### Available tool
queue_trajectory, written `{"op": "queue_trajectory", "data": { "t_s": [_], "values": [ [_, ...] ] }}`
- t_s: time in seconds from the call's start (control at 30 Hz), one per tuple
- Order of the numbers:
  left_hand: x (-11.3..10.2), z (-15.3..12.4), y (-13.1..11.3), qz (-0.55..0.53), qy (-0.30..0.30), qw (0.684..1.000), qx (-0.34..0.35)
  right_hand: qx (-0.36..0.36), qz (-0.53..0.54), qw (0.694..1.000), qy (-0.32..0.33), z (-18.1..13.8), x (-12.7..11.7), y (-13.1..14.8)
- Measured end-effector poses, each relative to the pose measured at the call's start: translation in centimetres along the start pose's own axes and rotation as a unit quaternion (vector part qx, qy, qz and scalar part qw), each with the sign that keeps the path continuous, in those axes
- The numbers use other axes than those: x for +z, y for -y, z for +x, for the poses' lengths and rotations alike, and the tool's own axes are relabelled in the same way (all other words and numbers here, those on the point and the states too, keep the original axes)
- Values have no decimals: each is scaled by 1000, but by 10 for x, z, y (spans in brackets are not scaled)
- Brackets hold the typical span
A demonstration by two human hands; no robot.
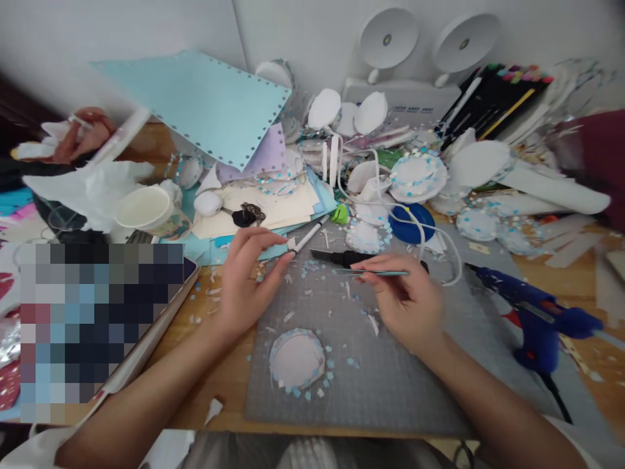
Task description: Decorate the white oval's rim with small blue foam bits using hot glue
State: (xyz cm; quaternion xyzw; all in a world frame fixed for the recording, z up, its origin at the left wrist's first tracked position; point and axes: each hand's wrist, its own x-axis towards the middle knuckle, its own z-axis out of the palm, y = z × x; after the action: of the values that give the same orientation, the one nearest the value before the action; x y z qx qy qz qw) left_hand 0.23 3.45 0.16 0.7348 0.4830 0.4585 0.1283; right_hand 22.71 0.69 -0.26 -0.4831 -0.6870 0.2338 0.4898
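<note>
My left hand [247, 277] hovers over the grey cutting mat [390, 384], its fingertips pinched on a small white scrap beside the tip of a white pen [308, 238]. My right hand [403, 296] is closed on thin teal tweezers [374, 272] that point left. A black craft knife [346, 258] lies just beyond them. A round white foam disc [297, 359] edged with tiny blue and white flowers lies on the mat nearer to me, below both hands.
A blue glue gun [534, 316] stands at the mat's right. A tablet [105, 326] lies at left, a paper cup [149, 210] behind it. Paper sheets, foam discs, a blue lid [413, 223] and a marker set [493, 98] crowd the back. Another person's hand [81, 133] is at far left.
</note>
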Motion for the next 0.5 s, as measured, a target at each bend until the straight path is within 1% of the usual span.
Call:
{"op": "queue_trajectory", "data": {
  "t_s": [0.17, 0.27, 0.37, 0.5],
  "values": [
    [-3, -5, -9, 1, 25, 1000, -13, -48, -60, 995, 60, -1, 4, -1],
    [-2, -9, -18, -22, 15, 999, -33, -50, -90, 990, 101, -1, 4, -1],
    [6, -14, -29, -67, -8, 995, -77, -67, -109, 985, 118, 0, 3, -1],
    [23, -20, -38, -150, -35, 977, -150, -109, -128, 976, 138, 0, 3, -3]
  ]
}}
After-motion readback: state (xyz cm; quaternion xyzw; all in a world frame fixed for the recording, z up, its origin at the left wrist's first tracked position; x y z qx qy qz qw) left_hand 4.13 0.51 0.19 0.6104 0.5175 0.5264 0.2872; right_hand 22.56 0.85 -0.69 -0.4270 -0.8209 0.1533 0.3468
